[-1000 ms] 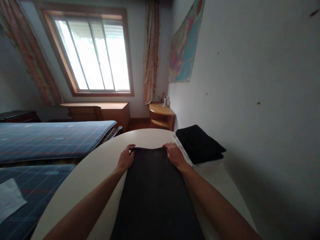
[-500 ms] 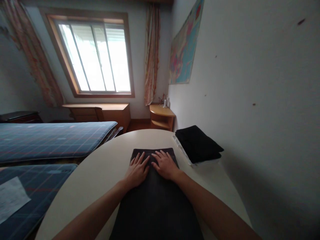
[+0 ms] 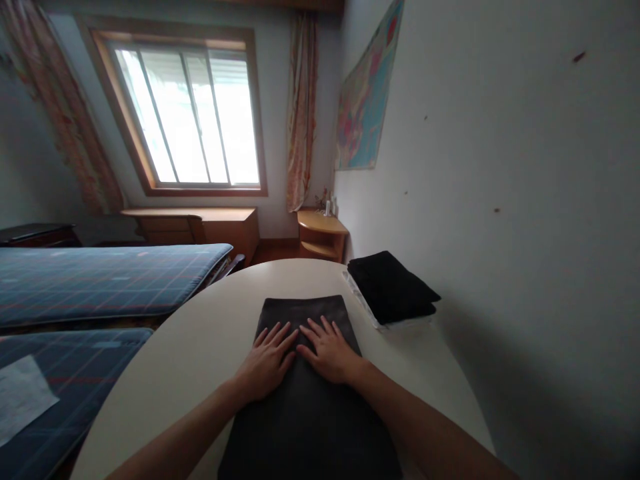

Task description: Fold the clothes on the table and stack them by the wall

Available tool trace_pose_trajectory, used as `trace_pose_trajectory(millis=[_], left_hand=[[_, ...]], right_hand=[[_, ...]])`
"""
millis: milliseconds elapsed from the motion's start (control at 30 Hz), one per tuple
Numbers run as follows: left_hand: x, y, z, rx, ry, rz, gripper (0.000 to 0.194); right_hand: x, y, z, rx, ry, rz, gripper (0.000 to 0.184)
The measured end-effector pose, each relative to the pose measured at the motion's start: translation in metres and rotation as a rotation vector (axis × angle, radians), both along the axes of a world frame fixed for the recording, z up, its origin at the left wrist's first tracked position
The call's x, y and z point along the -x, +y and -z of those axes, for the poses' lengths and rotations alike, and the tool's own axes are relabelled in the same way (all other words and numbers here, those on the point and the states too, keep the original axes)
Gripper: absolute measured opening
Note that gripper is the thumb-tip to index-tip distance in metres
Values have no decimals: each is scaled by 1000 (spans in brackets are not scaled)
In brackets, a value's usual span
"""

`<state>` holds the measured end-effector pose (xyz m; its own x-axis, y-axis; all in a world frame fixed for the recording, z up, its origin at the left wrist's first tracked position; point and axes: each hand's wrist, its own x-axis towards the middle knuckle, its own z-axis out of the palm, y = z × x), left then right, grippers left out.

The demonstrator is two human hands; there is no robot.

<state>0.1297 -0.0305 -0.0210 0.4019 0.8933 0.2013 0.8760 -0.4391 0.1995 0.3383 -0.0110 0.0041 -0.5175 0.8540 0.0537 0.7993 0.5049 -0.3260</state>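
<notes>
A long dark grey folded cloth (image 3: 310, 420) lies flat on the round white table (image 3: 185, 373), running from its far half down past the bottom of the view. My left hand (image 3: 266, 360) rests palm down on the cloth's left side, fingers spread. Beside it, my right hand (image 3: 327, 350) lies flat on the right side, its fingers also apart. The two thumbs and index fingers come close near the cloth's middle. The cloth's far edge shows beyond my fingertips. Its near end is cut off by the frame.
A stack of folded black cloth (image 3: 393, 287) on clear plastic sits at the table's right, by the white wall (image 3: 525, 267). Plaid mattresses (image 3: 110, 280) stand to the left, one with a paper sheet (image 3: 25, 397). Beyond are a desk (image 3: 225, 227) and a corner shelf (image 3: 323, 223).
Both hands have slid toward me along the cloth, away from its far edge, still flat with fingers spread. The view has shifted slightly.
</notes>
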Motion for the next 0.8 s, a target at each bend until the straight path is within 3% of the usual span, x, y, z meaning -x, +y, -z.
trace_pose_trajectory(millis=[100,167,333,433,533,667,800], left_hand=[[8,-15,-2,13,14,-91,53],[11,-30,-7,-10,4,-71,51],[15,-88,-19,77,4,293,67],[19,-111,-21,116,56,338,74],[24,-118,-19,85,72,348,78],[30,-119,-11,18,128,477,83],[33,-126,-7,-99,123,514,62]], right_hand=[[-5,-19,-1,4,-18,0,65],[-8,-34,-6,4,-13,3,63],[-18,-82,-15,52,70,-219,62],[-27,-103,-15,82,64,-264,65],[-39,-112,-16,87,31,-249,71],[-57,-115,-14,64,17,-276,79],[-68,-119,5,-70,-14,-329,88]])
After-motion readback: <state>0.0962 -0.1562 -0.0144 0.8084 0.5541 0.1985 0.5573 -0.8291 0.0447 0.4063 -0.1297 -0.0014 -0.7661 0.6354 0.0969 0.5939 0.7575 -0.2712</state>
